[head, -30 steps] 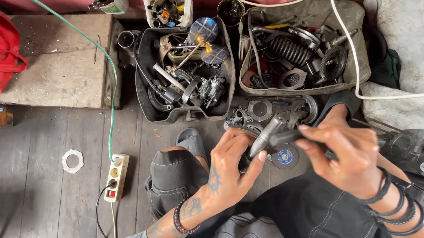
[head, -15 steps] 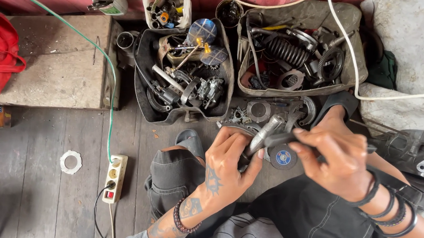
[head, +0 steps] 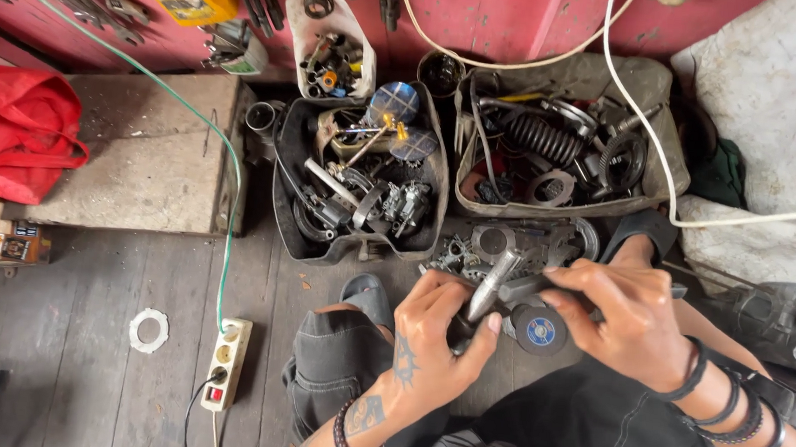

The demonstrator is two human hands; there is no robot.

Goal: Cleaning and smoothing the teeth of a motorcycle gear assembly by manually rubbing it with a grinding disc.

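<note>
Both hands meet over the person's lap on 1 tool, an angle grinder point(head: 514, 302). The left hand point(head: 432, 333) curls around its underside, the fingers point(head: 475, 346) wrapped up the near side and the thumb across the top, closed on the body just below a tapered grey metal spindle point(head: 489, 281) that sticks up between the 2 hands. The right hand point(head: 629, 319) closes over the far end, its fingertips point(head: 562, 274) pressing on the dark housing.

Just under those fingertips sits the small round cutting disc point(head: 540, 331), dark with a blue centre label. I judge the grinder to be stiff, fairly heavy for its size and probably greasy, so the housing is the place to hold; the thin disc looks brittle at its rim and is best left untouched.

Beyond the fingers, on the wooden floor, lies a flat heap of grey engine castings point(head: 499, 245). Farther out stand 2 open bins: a black one point(head: 353, 192) of carburettor parts and tubes ahead of the left hand, and a khaki one point(head: 562, 142) with a coil spring and gears ahead of the right. Well to the left lies a white power strip point(head: 225, 363).
</note>
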